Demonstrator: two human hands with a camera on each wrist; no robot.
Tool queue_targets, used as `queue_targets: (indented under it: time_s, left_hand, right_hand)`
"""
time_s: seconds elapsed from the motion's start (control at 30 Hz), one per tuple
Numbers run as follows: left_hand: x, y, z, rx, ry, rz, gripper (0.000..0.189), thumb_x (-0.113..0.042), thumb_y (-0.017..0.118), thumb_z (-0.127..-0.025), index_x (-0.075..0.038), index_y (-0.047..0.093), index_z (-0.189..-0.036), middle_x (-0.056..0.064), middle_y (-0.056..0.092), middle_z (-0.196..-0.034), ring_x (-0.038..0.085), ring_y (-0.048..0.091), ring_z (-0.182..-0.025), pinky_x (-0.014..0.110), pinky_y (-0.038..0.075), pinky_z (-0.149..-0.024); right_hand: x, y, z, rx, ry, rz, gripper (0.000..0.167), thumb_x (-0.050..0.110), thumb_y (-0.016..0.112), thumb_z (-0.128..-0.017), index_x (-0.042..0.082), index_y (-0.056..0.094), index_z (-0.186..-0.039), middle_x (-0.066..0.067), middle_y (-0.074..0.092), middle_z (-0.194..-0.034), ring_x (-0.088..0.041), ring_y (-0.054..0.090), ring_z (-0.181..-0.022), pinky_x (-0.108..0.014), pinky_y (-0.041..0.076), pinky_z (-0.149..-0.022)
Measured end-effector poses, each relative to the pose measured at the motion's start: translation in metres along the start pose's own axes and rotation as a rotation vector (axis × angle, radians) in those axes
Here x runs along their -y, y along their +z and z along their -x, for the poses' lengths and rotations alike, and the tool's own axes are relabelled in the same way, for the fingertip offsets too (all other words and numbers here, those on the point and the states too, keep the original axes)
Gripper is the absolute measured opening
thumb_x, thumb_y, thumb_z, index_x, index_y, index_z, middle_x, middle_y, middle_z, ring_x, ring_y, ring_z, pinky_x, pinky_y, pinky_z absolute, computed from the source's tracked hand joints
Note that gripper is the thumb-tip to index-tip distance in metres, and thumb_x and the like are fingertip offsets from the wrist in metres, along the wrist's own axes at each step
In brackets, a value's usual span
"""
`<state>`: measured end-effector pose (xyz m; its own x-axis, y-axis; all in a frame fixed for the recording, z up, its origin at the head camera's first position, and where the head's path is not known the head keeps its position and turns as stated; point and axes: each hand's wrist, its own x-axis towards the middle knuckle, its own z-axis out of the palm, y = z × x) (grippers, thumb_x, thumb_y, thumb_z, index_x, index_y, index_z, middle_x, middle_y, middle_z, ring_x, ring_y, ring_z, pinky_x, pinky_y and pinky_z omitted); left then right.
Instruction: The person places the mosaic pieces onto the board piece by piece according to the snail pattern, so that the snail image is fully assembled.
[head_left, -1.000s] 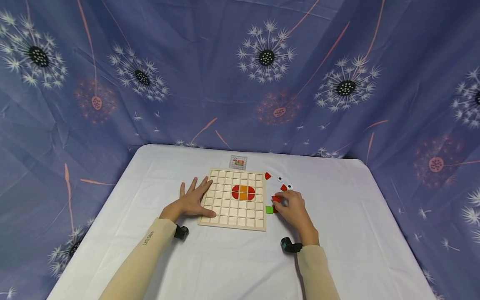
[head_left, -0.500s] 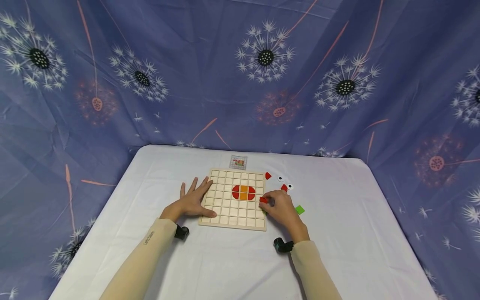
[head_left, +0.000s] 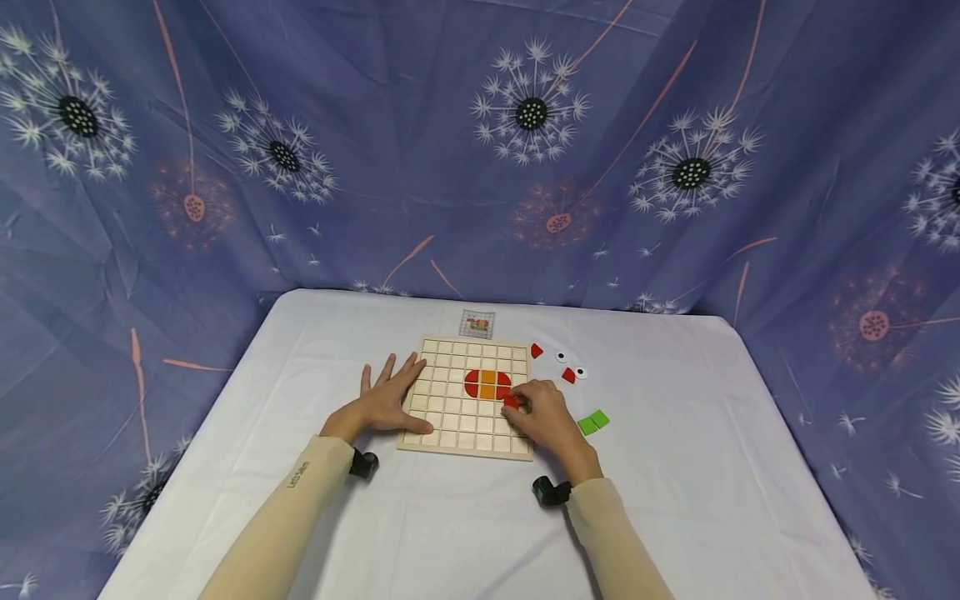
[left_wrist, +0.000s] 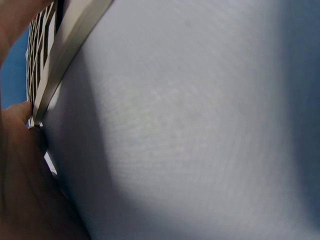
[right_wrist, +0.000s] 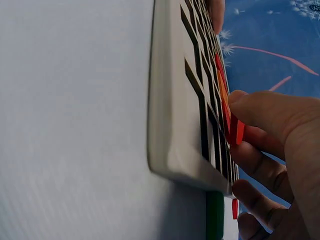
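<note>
A pale wooden grid board (head_left: pixel 461 425) lies on the white table, with red curved tiles (head_left: pixel 472 384) and orange tiles (head_left: pixel 488 385) set in its cells. Over the left edge of the board spreads my left hand (head_left: pixel 378 406), fingers apart and thumb on the near-left cells. My right hand (head_left: pixel 546 415) pinches a red tile (head_left: pixel 511 402) between thumb and fingers, close over the cells just below the right red curved tile. In the right wrist view that red tile (right_wrist: pixel 237 129) stands tilted at the fingertips.
Two green square tiles (head_left: pixel 593 422) lie right of my right hand. Beyond it are loose red tiles (head_left: pixel 569 376) and two round eye pieces (head_left: pixel 561 357). A small picture card (head_left: pixel 477 324) lies behind the board. A patterned blue cloth (head_left: pixel 420 167) hangs behind the table.
My right hand has moved left from beside the board to over it, carrying the red tile. The green tiles now show to the hand's right. My left hand has stayed put.
</note>
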<state>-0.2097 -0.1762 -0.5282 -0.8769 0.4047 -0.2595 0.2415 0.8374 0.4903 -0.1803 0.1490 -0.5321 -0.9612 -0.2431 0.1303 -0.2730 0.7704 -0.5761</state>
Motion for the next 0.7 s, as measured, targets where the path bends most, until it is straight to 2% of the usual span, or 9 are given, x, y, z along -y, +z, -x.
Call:
queue_targets:
  time_s: [0.2, 0.43, 0.7]
  left_hand:
    - [0.001, 0.0, -0.001, -0.001, 0.005, -0.001, 0.129, -0.07, 0.082, -0.071, -0.021, 0.013, -0.168, 0.005, 0.001, -0.175, 0.04, -0.011, -0.16, 0.071, -0.018, -0.118]
    - [0.002, -0.001, -0.001, 0.001, 0.008, 0.002, 0.129, -0.069, 0.082, -0.071, -0.019, 0.013, -0.168, 0.006, 0.001, -0.175, 0.041, -0.012, -0.159, 0.071, -0.018, -0.117]
    - [0.002, 0.0, -0.002, 0.003, -0.003, -0.001, 0.129, -0.071, 0.081, -0.07, -0.021, 0.012, -0.168, 0.004, 0.001, -0.175, 0.039, -0.012, -0.16, 0.07, -0.018, -0.118]
  right_hand:
    - [0.004, 0.005, -0.001, -0.013, -0.026, 0.037, 0.026, 0.027, 0.085, -0.086, 0.009, 0.08, -0.104, -0.002, 0.073, -0.094, -0.025, 0.06, -0.099, -0.047, 0.048, -0.095]
    - [0.009, 0.01, -0.001, -0.003, -0.046, 0.076, 0.026, 0.03, 0.085, -0.085, 0.011, 0.082, -0.103, -0.001, 0.075, -0.096, -0.027, 0.062, -0.104, -0.051, 0.048, -0.097]
    - [0.011, 0.013, -0.002, 0.003, -0.039, 0.067, 0.029, 0.03, 0.087, -0.084, 0.01, 0.082, -0.106, -0.002, 0.075, -0.098, -0.028, 0.061, -0.104, -0.05, 0.047, -0.099]
